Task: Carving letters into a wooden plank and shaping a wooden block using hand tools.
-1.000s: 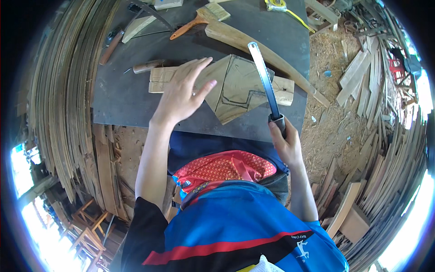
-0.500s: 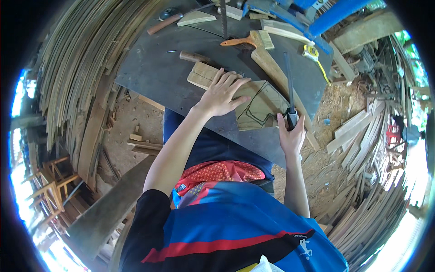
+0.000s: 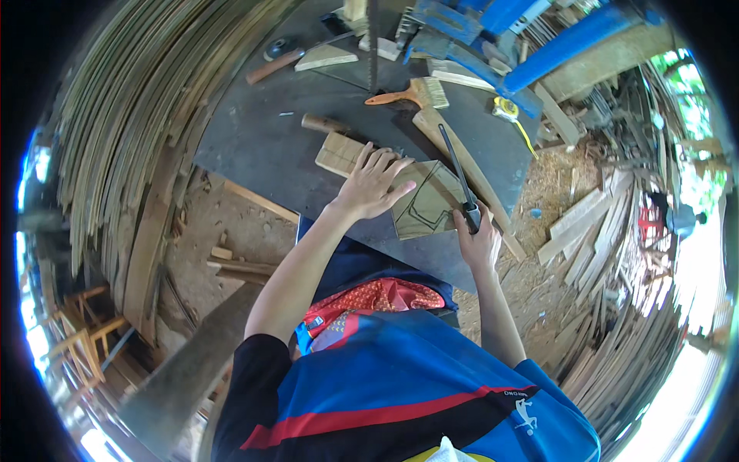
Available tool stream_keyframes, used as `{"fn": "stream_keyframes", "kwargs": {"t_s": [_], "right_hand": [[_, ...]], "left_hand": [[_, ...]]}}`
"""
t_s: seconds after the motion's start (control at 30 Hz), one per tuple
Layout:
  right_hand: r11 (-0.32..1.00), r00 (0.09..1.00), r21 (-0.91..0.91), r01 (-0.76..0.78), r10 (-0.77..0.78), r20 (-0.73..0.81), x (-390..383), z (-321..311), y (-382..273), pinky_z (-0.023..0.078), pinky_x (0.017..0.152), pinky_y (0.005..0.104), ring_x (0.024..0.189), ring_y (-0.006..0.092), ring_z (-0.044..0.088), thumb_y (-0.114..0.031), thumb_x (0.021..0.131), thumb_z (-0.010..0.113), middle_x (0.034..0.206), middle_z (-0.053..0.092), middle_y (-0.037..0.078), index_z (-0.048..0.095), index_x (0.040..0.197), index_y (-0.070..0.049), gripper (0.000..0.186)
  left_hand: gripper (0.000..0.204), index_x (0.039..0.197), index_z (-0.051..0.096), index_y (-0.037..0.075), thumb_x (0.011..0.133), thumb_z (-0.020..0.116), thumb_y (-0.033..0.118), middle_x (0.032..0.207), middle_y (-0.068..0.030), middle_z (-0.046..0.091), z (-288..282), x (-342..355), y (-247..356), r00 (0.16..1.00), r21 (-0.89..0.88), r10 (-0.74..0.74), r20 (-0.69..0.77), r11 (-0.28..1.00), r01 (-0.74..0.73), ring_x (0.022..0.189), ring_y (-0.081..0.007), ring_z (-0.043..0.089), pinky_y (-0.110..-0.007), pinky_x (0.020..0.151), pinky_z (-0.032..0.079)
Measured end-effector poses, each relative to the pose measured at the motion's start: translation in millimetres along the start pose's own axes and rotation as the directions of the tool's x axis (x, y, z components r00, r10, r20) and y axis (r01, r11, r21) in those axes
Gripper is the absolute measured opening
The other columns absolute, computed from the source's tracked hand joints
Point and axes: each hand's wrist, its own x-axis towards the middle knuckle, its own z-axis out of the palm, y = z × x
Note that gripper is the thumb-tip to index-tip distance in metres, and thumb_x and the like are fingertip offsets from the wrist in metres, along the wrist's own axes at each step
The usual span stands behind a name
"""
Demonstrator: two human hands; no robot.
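My left hand (image 3: 371,185) lies with fingers spread on a piece of pale wood, between a squared block end (image 3: 337,154) and a wider part (image 3: 426,204) with dark outlines drawn on it. Whether these are one piece is hidden under the hand. My right hand (image 3: 479,239) is closed around the black handle of a long, thin, dark file (image 3: 457,171). The file points away from me and leans left, over or beside the right edge of the marked wood. A long wooden bar (image 3: 469,165) lies just right of it.
On the dark worktable (image 3: 254,146) lie a paintbrush (image 3: 416,94), a yellow tape measure (image 3: 506,109), a wooden-handled tool (image 3: 275,66) and offcuts. An upright saw blade (image 3: 373,50) rises at the back. Blue machine parts (image 3: 566,46) stand at far right. Stacked boards (image 3: 146,100) fill the left.
My right hand has moved left with the file, which now tilts further left toward the marked wood. My left hand stays on the wood. The whole view has shifted slightly.
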Motion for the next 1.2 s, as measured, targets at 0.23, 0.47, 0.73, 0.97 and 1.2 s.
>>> {"fn": "stream_keyframes", "kwargs": {"t_s": [0.23, 0.47, 0.73, 0.97, 1.2], "right_hand": [[0.999, 0.999, 0.02, -0.041, 0.042, -0.034, -3.2, 2.2, -2.1, 0.057, 0.077, 0.0504, 0.087, 0.0449, 0.072, -0.054, 0.096, 0.067, 0.092, 0.074, 0.025, 0.065, 0.135, -0.009, 0.06], [0.998, 0.997, 0.015, -0.06, 0.061, -0.038, -6.8, 9.2, 0.2, 0.057, 0.077, 0.0489, 0.088, 0.0433, 0.072, -0.058, 0.097, 0.063, 0.093, 0.074, 0.024, 0.065, 0.138, -0.012, 0.062], [0.998, 0.994, -0.042, -0.046, 0.042, -0.101, -11.8, 7.2, -1.8, 0.056, 0.077, 0.0495, 0.086, 0.0426, 0.072, -0.058, 0.098, 0.061, 0.089, 0.073, 0.026, 0.066, 0.138, -0.013, 0.061], [0.991, 0.984, -0.009, -0.133, 0.131, -0.118, 7.2, 15.3, -21.7, 0.058, 0.076, 0.0524, 0.087, 0.0445, 0.072, -0.057, 0.099, 0.059, 0.091, 0.074, 0.025, 0.063, 0.142, -0.026, 0.053], [0.989, 0.985, 0.081, -0.125, 0.134, -0.106, 24.9, 12.3, -18.4, 0.058, 0.08, 0.0522, 0.091, 0.0438, 0.072, -0.056, 0.097, 0.062, 0.095, 0.073, 0.025, 0.066, 0.125, -0.01, 0.054]], "left_hand": [[0.059, 0.149, 0.049, 0.013, 0.108, 0.042, 0.054, 0.135, -0.0157, 0.056, -2.4, 4.2, -2.0, 0.999, -0.028, 0.031, 0.009, 0.999, -0.031, 0.139, -0.0332, 0.045, -0.058, 0.126, 0.019], [0.055, 0.148, 0.049, 0.013, 0.108, 0.044, 0.049, 0.132, -0.0156, 0.057, 3.8, 7.3, -4.5, 1.0, 0.022, 0.018, 0.013, 1.0, -0.018, 0.139, -0.0337, 0.045, -0.059, 0.125, 0.02], [0.049, 0.148, 0.049, 0.015, 0.109, 0.045, 0.044, 0.135, -0.0123, 0.057, 6.6, 8.5, 0.9, 0.999, 0.045, 0.046, -0.005, 0.998, -0.046, 0.138, -0.0317, 0.047, -0.059, 0.124, 0.023], [0.086, 0.162, 0.035, 0.012, 0.097, 0.058, 0.065, 0.163, -0.0191, 0.04, -4.1, 0.4, -9.6, 0.998, 0.098, 0.044, 0.048, 0.994, -0.049, 0.155, -0.0408, 0.026, -0.061, 0.127, 0.013], [0.106, 0.16, 0.038, 0.011, 0.079, 0.077, 0.068, 0.157, -0.0177, 0.047, -28.2, -21.4, 32.4, 0.977, 0.163, 0.031, 0.209, 0.984, -0.067, 0.151, -0.039, 0.035, -0.063, 0.127, 0.015]]}}
